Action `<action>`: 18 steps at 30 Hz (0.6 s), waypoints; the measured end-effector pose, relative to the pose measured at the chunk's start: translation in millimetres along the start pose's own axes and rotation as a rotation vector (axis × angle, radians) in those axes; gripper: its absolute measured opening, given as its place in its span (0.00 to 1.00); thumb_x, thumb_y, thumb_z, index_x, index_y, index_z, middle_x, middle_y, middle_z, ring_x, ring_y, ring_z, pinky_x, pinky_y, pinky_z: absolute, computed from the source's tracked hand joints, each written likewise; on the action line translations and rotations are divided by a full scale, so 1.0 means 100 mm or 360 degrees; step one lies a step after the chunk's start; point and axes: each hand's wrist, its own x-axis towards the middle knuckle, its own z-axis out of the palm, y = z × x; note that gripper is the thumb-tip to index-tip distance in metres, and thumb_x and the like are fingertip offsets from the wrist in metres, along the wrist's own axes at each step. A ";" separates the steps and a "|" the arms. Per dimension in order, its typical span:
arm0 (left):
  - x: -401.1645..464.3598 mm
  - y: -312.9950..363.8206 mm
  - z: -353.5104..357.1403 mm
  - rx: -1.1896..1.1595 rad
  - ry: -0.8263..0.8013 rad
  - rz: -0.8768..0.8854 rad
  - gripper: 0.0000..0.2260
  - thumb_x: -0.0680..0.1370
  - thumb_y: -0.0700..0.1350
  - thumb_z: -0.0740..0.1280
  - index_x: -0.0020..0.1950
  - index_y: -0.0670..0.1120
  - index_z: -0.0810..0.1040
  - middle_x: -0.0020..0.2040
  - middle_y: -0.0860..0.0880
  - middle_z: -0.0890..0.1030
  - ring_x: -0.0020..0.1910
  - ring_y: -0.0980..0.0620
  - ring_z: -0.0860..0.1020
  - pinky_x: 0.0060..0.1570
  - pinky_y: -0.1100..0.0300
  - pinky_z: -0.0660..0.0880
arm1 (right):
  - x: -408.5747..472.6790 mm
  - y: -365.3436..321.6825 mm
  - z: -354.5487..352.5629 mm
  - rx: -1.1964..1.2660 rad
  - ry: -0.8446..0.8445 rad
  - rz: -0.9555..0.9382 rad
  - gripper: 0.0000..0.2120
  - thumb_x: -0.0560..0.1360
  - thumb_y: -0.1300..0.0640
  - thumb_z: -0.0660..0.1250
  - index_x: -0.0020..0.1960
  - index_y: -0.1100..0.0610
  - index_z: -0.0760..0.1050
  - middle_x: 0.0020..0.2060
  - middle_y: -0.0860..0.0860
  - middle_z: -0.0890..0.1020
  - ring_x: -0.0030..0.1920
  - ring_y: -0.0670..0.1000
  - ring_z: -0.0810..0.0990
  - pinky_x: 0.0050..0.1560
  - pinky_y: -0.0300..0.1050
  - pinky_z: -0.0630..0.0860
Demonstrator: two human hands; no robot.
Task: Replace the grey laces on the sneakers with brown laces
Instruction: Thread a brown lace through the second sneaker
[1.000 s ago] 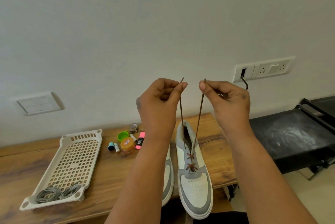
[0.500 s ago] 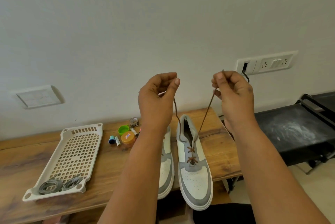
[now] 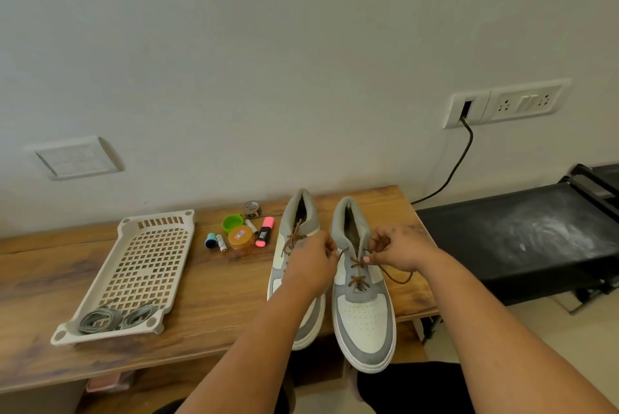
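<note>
A wooden table [image 3: 207, 286] fills the lower half. At about 8 o'clock a perforated plastic tray [image 3: 140, 266] holds two coiled grey laces [image 3: 114, 316] at its near end. Two grey-and-white sneakers [image 3: 363, 306] stand side by side near 5 o'clock, toes toward the viewer. Over the right-side shoe, the left hand [image 3: 311, 266] and right hand [image 3: 402, 251] each pinch an end of the brown lace [image 3: 358, 281], threaded through the lower eyelets. A pink highlighter [image 3: 264, 232] lies beside an orange-lidded jar [image 3: 240, 237].
</note>
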 end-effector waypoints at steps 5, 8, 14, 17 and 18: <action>0.08 -0.01 0.20 -0.0289 0.0024 -0.0141 0.04 0.79 0.46 0.68 0.47 0.46 0.78 0.42 0.51 0.80 0.42 0.54 0.78 0.42 0.62 0.74 | 0.03 0.04 0.01 0.0053 0.0010 -0.0063 0.07 0.74 0.51 0.73 0.49 0.52 0.79 0.43 0.44 0.79 0.41 0.39 0.73 0.36 0.33 0.65; 0.12 -0.02 0.30 -0.0759 -0.0046 -0.0393 0.11 0.77 0.49 0.72 0.46 0.41 0.81 0.43 0.46 0.84 0.46 0.47 0.82 0.50 0.50 0.80 | 0.05 0.07 0.00 0.0072 0.0044 -0.0064 0.05 0.76 0.50 0.70 0.48 0.51 0.78 0.41 0.43 0.77 0.41 0.39 0.72 0.36 0.34 0.64; 0.10 -0.02 0.27 -0.0632 0.0101 -0.0066 0.11 0.79 0.48 0.69 0.60 0.51 0.75 0.41 0.51 0.77 0.42 0.56 0.77 0.42 0.64 0.72 | 0.10 0.08 -0.01 0.0064 0.0053 -0.0042 0.07 0.79 0.47 0.65 0.50 0.50 0.78 0.47 0.46 0.81 0.46 0.45 0.74 0.38 0.36 0.65; 0.13 -0.06 0.27 -0.0116 -0.0073 0.0347 0.18 0.82 0.49 0.63 0.72 0.55 0.68 0.54 0.50 0.72 0.52 0.54 0.73 0.53 0.62 0.70 | 0.10 0.05 -0.01 0.0023 0.0053 -0.0037 0.10 0.81 0.47 0.61 0.53 0.51 0.77 0.49 0.46 0.81 0.48 0.46 0.74 0.37 0.35 0.64; 0.13 -0.07 0.28 -0.0018 -0.0141 0.0379 0.18 0.83 0.50 0.61 0.73 0.54 0.68 0.57 0.50 0.70 0.54 0.53 0.72 0.55 0.60 0.70 | 0.09 0.04 -0.01 -0.0012 0.0053 -0.0039 0.11 0.82 0.47 0.60 0.53 0.52 0.77 0.50 0.46 0.81 0.48 0.46 0.74 0.37 0.35 0.64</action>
